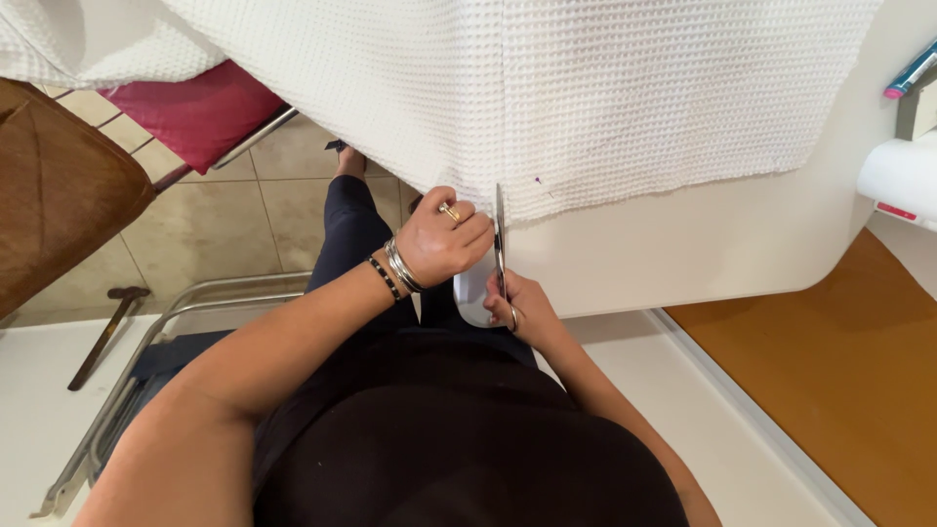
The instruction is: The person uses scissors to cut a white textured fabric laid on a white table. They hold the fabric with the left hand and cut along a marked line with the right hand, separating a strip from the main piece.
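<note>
Two hands at the white waffle-weave cloth (605, 88) hanging off the table edge: left hand (444, 239) pinches its hem, right hand (517, 312) grips slim metal scissors (500, 244), blades only just entering, nearly everything uncut.

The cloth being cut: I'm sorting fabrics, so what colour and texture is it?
White waffle-weave cloth, clearest in the head view.

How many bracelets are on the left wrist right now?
At least 3, all on the left hand's wrist: one dark beaded bracelet up the forearm, two or more silver bangles nearer the hand, overlapping, so the count is uncertain.
</note>
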